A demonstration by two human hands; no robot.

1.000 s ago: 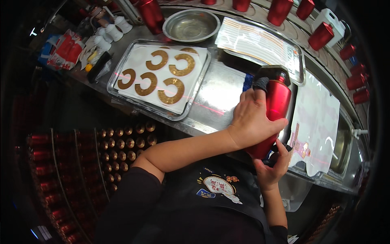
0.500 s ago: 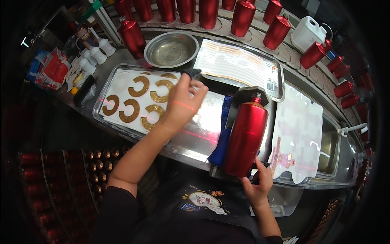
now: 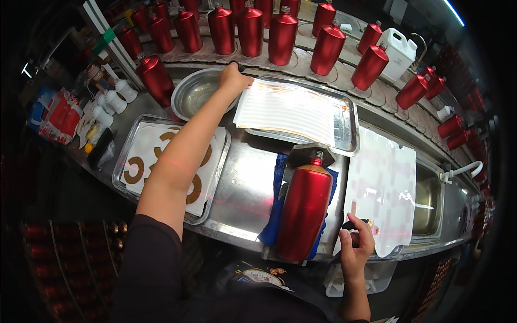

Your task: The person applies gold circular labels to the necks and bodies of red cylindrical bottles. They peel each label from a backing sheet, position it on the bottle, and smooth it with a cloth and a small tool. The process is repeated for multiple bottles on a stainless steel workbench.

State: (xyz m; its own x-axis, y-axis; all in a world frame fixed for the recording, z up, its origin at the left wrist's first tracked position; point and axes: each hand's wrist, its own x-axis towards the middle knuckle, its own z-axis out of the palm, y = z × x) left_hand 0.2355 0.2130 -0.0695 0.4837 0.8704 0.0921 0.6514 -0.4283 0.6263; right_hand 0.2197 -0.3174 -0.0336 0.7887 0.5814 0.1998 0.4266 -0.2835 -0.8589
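Note:
My left hand (image 3: 232, 82) reaches across to the near-left corner of the far tray, its fingers closed at the corner of a white sheet with gold stripes (image 3: 288, 110). A black covering shows on one of its fingers. My right hand (image 3: 357, 248) is apart from any bottle, thumb and forefinger curved and spread, something black at its fingers. To its left a red metallic bottle (image 3: 304, 212) with a gold band at the shoulder lies neck away from me in a cradle lined with blue cloth (image 3: 273, 218).
A metal bowl (image 3: 186, 97) stands behind a tray (image 3: 214, 202) of gold C-shaped pieces. A printed white sheet (image 3: 379, 183) lies beside the sink (image 3: 431, 204). Red bottles (image 3: 283, 37) and a white jug (image 3: 397, 54) stand along the conveyor (image 3: 301, 62).
My left hand has moved away from me to the striped sheets. My right hand has let go of the bottle's base and drawn off to the right. The view has shifted.

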